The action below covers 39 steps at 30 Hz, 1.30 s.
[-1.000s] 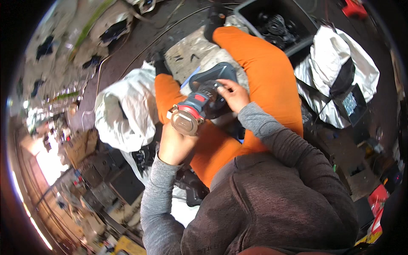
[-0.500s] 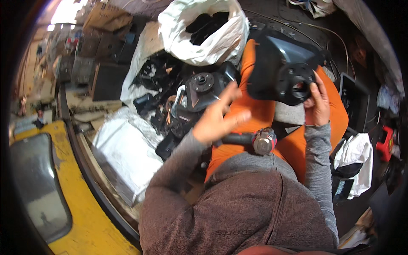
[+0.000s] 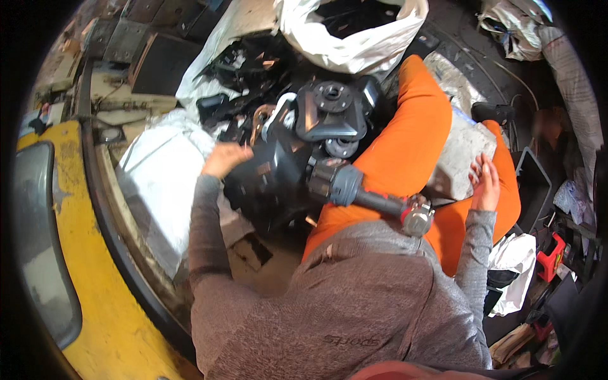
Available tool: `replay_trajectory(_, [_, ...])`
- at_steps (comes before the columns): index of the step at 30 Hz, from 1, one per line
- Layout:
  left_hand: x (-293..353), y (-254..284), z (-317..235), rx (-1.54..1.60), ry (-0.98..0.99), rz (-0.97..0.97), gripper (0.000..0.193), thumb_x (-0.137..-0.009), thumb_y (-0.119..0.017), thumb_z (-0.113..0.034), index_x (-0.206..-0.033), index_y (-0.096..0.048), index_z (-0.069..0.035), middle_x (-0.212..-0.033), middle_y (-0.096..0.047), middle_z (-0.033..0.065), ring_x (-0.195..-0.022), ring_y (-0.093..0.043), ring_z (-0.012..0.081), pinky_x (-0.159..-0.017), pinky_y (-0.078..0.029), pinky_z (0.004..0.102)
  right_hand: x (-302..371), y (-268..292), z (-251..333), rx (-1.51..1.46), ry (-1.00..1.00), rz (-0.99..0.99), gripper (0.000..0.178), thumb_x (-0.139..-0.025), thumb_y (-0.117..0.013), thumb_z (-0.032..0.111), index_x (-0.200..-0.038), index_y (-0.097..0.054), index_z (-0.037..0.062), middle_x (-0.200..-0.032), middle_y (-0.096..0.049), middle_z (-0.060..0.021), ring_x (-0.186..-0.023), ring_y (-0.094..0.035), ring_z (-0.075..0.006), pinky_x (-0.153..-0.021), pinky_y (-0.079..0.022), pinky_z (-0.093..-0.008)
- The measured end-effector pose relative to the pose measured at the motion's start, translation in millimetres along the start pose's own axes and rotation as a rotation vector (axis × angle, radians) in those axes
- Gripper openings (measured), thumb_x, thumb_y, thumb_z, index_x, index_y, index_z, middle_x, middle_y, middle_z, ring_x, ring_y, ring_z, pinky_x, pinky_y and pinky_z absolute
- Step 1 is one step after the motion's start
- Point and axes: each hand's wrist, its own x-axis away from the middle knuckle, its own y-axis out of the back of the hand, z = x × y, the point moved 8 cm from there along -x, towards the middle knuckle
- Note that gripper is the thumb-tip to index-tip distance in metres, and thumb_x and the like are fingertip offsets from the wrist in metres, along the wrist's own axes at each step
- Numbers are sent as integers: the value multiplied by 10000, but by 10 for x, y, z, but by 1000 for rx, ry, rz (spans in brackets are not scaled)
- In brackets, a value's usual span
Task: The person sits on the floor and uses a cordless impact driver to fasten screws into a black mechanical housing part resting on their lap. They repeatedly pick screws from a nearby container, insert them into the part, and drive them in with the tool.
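Observation:
My left hand (image 3: 227, 159) is at the left edge of a glossy black moulded part (image 3: 271, 183), gripping it beside my left thigh; the part is blurred. My right hand (image 3: 486, 183) is empty with fingers loosely apart, beside a grey dusty block (image 3: 465, 155) between my knees. A cordless power tool (image 3: 380, 201) with a dark battery lies across my lap. Just beyond the held part sits another black part with a round, holed flange (image 3: 332, 96), and a smaller round flange (image 3: 342, 147) shows below it.
A white sack (image 3: 361, 47) with dark pieces inside stands ahead. Black scraps (image 3: 247, 69) lie in a heap to its left, near a white bag (image 3: 168, 183). Far left is a yellow panel with a window (image 3: 73, 253). A red tool (image 3: 551, 256) lies at the right.
The black part has passed from my right hand, over the right knee, to my left hand at the left thigh. My right hand has let go and lowered. The view has shifted.

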Motion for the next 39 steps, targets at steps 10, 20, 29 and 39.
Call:
replay_trajectory(10, [-882, -344, -1225, -466, -237, 107, 341, -756, -745, -303, -1010, -717, -79, -898, -704, 141, -822, -695, 271, -762, -533, 386, 276, 1229, -42, -84, 77, -310, 368, -967, -580, 201, -1295, -546, 39, -1197, -623, -86, -974, -617, -156, -798, -507, -279])
replay_trajectory(20, [-4875, -803, -2377, -628, -287, -347, 731, -754, -750, -367, -1346, -480, -32, -1279, -577, 213, -1135, -582, 368, -992, -453, 439, 410, 1448, 284, 471, 355, -657, 211, -972, -532, 58, -1143, -618, -31, -1020, -648, -87, -938, -623, -152, -817, -494, -261])
replay_trajectory(29, [-6185, -1407, -1959, -1125, -249, -127, 565, -734, -726, -413, -1169, -619, -68, -1187, -611, 171, -1064, -604, 344, -900, -493, 433, 492, 1146, 820, 864, 402, -796, 162, -861, -576, -1, -968, -697, 7, -874, -690, -110, -801, -668, -208, -718, -507, -289])
replay_trajectory(39, [-4260, -1372, -2949, -1419, -442, -148, 414, -748, -723, -314, -1055, -701, -37, -1288, -554, 165, -1159, -555, 357, -912, -481, 419, 710, 1216, 696, 716, 371, -813, 151, -881, -580, 19, -980, -691, -9, -865, -695, -101, -811, -669, -190, -742, -514, -293])
